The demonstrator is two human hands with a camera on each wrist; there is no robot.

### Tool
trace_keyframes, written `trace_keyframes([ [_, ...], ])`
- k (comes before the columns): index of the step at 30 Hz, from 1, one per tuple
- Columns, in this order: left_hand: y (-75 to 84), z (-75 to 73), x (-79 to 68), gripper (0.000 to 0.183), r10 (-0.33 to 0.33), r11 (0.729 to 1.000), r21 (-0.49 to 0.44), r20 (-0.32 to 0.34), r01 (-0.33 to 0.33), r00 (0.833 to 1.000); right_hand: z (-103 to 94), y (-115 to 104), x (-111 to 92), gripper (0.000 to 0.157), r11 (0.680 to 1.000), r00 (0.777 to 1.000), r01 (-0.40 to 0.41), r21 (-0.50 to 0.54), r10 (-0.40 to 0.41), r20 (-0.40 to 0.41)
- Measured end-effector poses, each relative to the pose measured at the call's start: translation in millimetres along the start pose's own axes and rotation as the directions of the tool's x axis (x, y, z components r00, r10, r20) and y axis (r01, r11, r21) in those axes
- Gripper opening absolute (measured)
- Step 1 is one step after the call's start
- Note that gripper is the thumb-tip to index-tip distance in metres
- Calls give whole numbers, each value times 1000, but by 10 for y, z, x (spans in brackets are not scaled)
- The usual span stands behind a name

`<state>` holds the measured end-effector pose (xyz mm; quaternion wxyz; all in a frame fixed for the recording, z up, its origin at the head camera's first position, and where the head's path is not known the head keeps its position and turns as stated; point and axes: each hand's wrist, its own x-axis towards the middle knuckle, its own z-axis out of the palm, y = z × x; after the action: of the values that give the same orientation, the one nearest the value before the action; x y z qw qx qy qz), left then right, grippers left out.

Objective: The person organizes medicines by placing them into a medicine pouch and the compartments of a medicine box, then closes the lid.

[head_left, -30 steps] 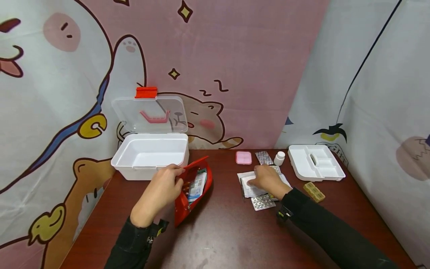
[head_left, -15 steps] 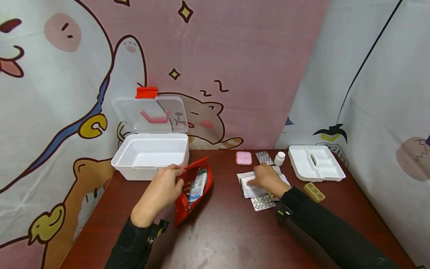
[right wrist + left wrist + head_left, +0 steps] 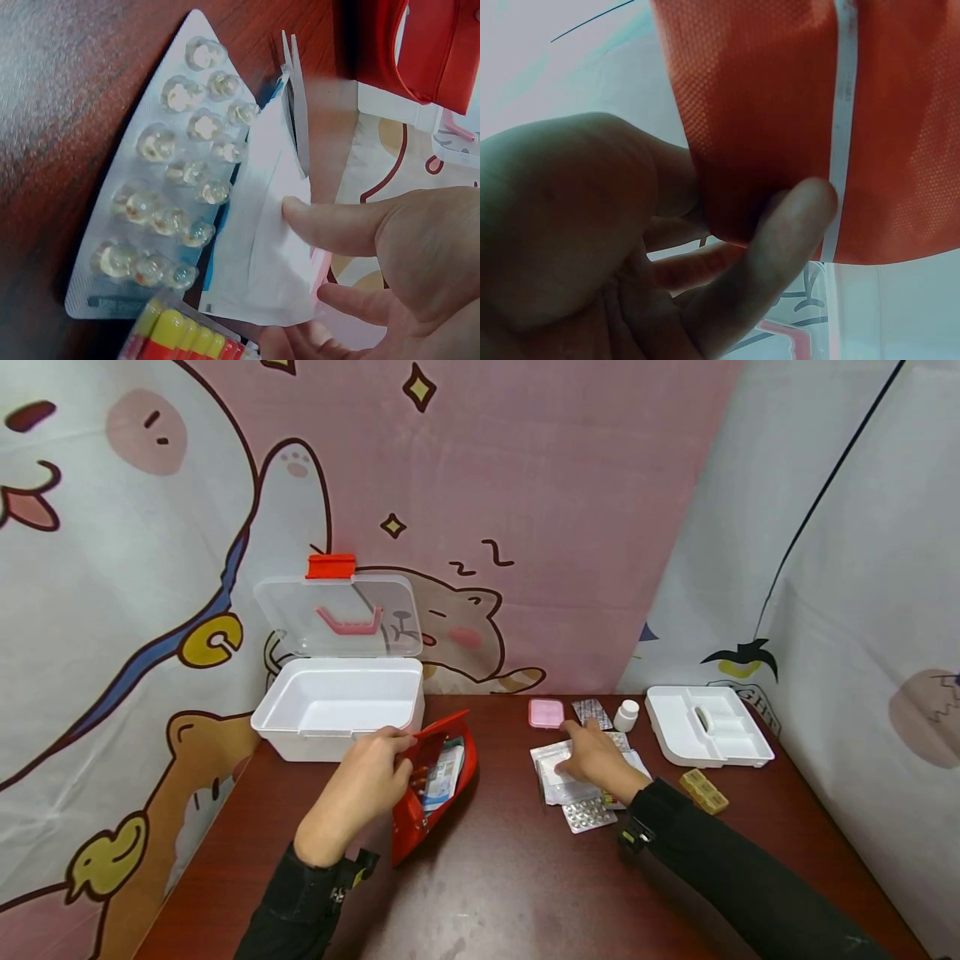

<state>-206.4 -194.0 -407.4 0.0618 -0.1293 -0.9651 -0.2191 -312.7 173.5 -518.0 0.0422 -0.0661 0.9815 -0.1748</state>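
Pinching one pouch (image 3: 761, 112) with the left hand (image 3: 369, 781); resting the right hand (image 3: 596, 760), loosely spread, on one packet (image 3: 259, 225) near one bottle (image 3: 626, 716).

The reddish-brown worktop (image 3: 517, 893) carries an open white box (image 3: 318, 747). Right of the box lie a pink case (image 3: 546, 713), a far blister pack (image 3: 591, 711) and a white bottle (image 3: 626, 716); right and nearer, white packets (image 3: 553, 783), a near blister pack (image 3: 588, 816) and tweezers (image 3: 298, 101); farther right, a white tray (image 3: 670, 727) and a yellow case (image 3: 703, 790).

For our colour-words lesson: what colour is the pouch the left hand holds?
The pouch is red; the head view shows it best.
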Motion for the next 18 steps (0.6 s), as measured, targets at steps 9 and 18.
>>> trace_keyframes([
  [9,-1,6,-2,37,3,1000,-6,5,-3,1000,72,268,248,70,998,998,56,-35,-56,22],
  [18,3,-9,1,37,-4,1000,1,13,4,1000,-537,-176,-136,72,997,997,75,25,-74,-20],
])
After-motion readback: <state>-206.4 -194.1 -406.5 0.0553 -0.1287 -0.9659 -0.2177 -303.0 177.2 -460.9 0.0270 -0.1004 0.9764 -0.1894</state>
